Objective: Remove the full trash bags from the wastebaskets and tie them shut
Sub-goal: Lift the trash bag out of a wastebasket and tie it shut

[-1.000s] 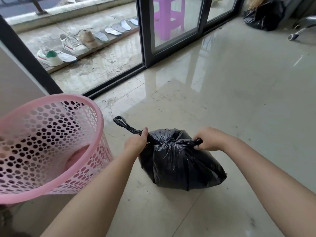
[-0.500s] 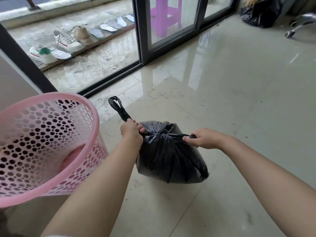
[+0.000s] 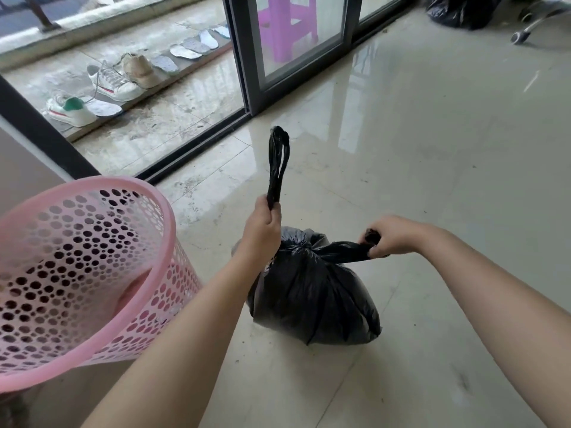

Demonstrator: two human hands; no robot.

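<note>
A full black trash bag sits on the glossy tiled floor, its neck gathered into a knot at the top. My left hand grips one twisted handle strip, whose loop stands up above my fist. My right hand grips the other handle strip, pulled out sideways to the right of the knot. The pink perforated wastebasket stands tilted at the left, beside my left forearm, with no bag in it.
A dark-framed sliding glass door runs along the far side, with shoes and insoles on the balcony beyond and a purple stool behind the glass. Another black bag and a chair's wheeled base lie at the far right.
My left hand has swung its handle strip from lying out to the left to standing upright. My right hand keeps pulling its strip to the right. The knot has drawn tighter.
</note>
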